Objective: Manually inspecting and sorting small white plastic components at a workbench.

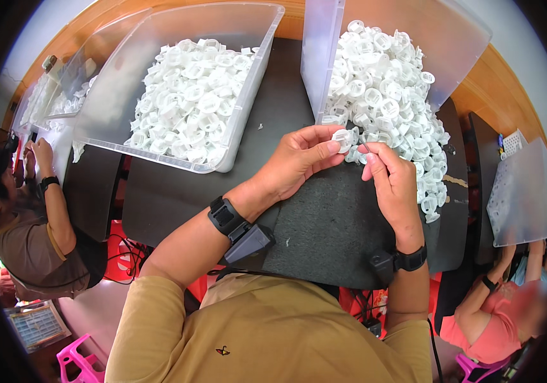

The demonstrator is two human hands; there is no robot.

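Tan cloth of the person's shirt [273, 332] lay nearest, with the dark table [171, 210] beyond it. Above the table, the left hand [302, 156] pinched a round white piece [342, 140] between thumb and fingers; the piece sat right at the fingertips, its flat face showing, and stuck out past them toward the right hand. Just to the right of it, the right hand [393, 182] had its thumb and forefinger drawn close together; whether they gripped something thin or touched the piece was too small to tell. Beyond both hands, a heap of similar white pieces [382, 96] spilled from a clear bin [319, 57] and ran down past the right hand's outer side. Another clear bin [246, 108], farther left, held more such pieces. Black wristbands [410, 258] circled both wrists.
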